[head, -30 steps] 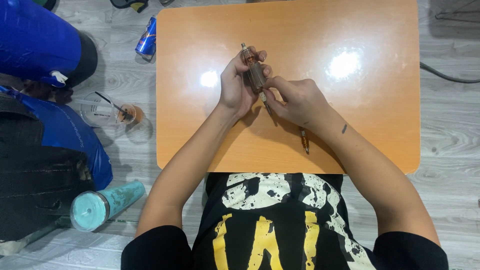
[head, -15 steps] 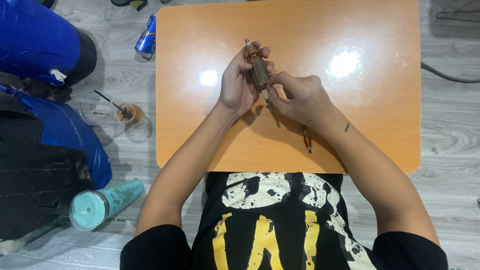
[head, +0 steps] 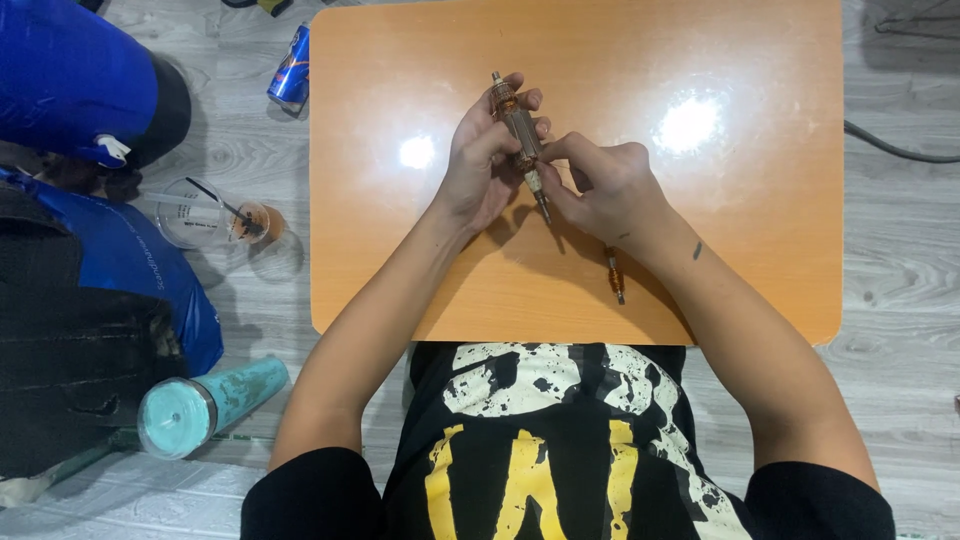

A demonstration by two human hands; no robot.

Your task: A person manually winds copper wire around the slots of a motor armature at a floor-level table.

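Note:
Over the middle of the orange table (head: 760, 260), both my hands hold a small motor rotor (head: 519, 125) with copper windings and a steel shaft. My left hand (head: 482, 170) wraps around its brown core, the top end sticking out past my fingers. My right hand (head: 605, 190) pinches the lower end of the rotor near the shaft tip. A second small copper-wound part (head: 614, 275) lies on the table beside my right wrist, touching neither hand.
On the grey floor to the left lie a blue drink can (head: 291, 68), a clear plastic cup (head: 215, 215) with a straw, and a teal tumbler (head: 205, 402). A blue container (head: 70, 75) and a dark bag (head: 80, 340) stand at far left. A black cable (head: 895, 148) runs at right.
Both hands and the rotor have shifted slightly toward me; my right fingers have moved along the lower end of the rotor. The part on the table has not moved.

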